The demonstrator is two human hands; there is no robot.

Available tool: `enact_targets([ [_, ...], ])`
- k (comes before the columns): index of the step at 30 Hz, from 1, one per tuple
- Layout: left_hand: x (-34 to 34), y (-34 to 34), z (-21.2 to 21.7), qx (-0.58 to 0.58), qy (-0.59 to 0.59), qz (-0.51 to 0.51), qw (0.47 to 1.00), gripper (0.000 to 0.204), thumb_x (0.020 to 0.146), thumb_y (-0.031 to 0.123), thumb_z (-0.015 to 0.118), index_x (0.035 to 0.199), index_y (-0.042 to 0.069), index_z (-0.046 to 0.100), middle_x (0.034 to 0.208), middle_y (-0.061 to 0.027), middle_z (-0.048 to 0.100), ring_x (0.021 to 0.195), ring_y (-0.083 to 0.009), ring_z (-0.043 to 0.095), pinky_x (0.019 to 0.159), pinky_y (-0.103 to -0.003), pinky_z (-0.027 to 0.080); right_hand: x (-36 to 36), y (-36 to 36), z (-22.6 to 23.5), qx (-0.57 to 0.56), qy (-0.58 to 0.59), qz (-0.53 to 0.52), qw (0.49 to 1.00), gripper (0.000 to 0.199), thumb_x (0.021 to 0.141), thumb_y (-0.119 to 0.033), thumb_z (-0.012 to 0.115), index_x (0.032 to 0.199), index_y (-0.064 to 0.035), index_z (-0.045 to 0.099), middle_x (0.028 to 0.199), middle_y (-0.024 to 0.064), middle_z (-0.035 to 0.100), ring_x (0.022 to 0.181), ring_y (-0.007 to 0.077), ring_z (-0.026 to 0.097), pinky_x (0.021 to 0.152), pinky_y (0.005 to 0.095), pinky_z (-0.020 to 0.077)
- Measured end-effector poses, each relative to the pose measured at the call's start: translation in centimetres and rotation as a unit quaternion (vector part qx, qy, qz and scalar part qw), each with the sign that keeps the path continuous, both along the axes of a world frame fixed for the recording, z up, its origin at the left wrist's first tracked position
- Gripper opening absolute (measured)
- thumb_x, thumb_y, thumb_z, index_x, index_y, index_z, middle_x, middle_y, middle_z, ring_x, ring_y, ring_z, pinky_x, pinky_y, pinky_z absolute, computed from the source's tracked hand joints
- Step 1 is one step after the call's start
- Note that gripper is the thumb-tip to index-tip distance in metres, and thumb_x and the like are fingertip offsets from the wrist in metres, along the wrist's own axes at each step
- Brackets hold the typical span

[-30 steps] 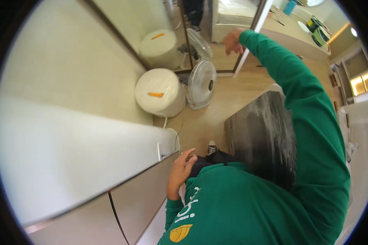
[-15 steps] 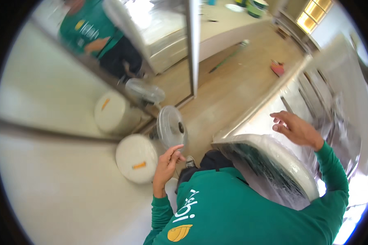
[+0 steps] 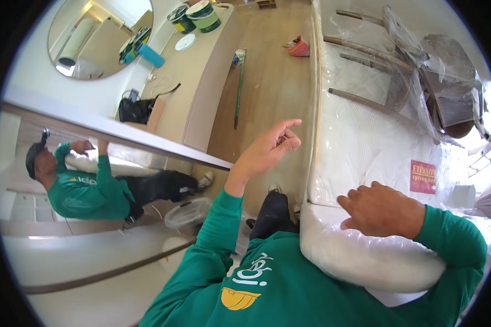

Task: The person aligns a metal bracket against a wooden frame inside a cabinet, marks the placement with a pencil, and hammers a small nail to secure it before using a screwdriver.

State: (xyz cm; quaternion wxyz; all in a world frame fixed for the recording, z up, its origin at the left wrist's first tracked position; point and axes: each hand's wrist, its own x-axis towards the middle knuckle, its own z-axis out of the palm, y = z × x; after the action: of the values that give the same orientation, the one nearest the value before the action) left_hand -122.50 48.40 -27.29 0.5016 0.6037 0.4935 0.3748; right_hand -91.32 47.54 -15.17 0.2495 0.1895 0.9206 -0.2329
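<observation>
My left hand (image 3: 266, 151) is raised in the middle of the view, above the wood floor. Its index finger is stretched out, its thumb stands apart, and it holds nothing. To the right, my right hand (image 3: 386, 210) hovers palm down over the near end of a white mattress (image 3: 360, 147) wrapped in clear plastic. The fingers bend a little, with the thumb apart and nothing in them. Whether this hand touches the plastic, I cannot tell. A red label (image 3: 423, 176) lies on the mattress beside it.
Plastic-wrapped wooden chairs (image 3: 403, 71) lie on the mattress. A green pole (image 3: 240, 90) and a red bag (image 3: 297, 47) are on the floor. Along the left runs a cabinet (image 3: 199, 109) carrying paint buckets (image 3: 203, 16). A mirrored door (image 3: 114, 185) reflects me and a fan (image 3: 187, 213).
My view has swung right and lifted, bringing the cabinet and more of the mattress into sight. My left hand has moved forward, away from the fan; my right hand is now lower over the mattress end.
</observation>
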Motion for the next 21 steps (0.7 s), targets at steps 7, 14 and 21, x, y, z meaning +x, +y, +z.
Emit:
enact_targets([
  [7,-12.3,5.9,-12.1,-0.117,0.261,-0.033,0.958,0.065,0.106,0.035,0.067,0.155,0.000,0.042,0.110,-0.0149,0.073,0.102,-0.0263,0.071,0.094,-0.039,0.054,-0.4,5.7,-1.9,0.103,-0.029,-0.184,0.977,0.047,0.095,-0.032,0.075,0.126,0.0004,0.063,0.108,0.0192,0.070,0.106,0.0380,0.068,0.097,0.0530,0.0515],
  [14,-17.8,3.7,-15.5,-0.223,0.210,-0.160,0.938,0.064,0.105,0.032,0.067,0.156,0.002,0.043,0.114,-0.0164,0.074,0.102,-0.0295,0.072,0.092,-0.040,0.055,-3.8,9.7,-3.2,0.064,-0.078,-0.326,0.940,0.051,0.095,-0.030,0.075,0.135,-0.0024,0.061,0.112,0.0214,0.069,0.107,0.0417,0.067,0.093,0.0503,0.0533],
  [21,-19.1,8.7,-17.4,-0.222,0.157,-0.172,0.947,0.056,0.105,0.029,0.066,0.151,0.003,0.050,0.111,-0.0158,0.075,0.100,-0.0311,0.072,0.088,-0.041,0.055,-8.8,13.7,-5.2,-0.015,-0.047,-0.383,0.923,0.049,0.098,-0.032,0.072,0.135,-0.0013,0.062,0.115,0.0254,0.071,0.107,0.0446,0.069,0.092,0.0524,0.0552],
])
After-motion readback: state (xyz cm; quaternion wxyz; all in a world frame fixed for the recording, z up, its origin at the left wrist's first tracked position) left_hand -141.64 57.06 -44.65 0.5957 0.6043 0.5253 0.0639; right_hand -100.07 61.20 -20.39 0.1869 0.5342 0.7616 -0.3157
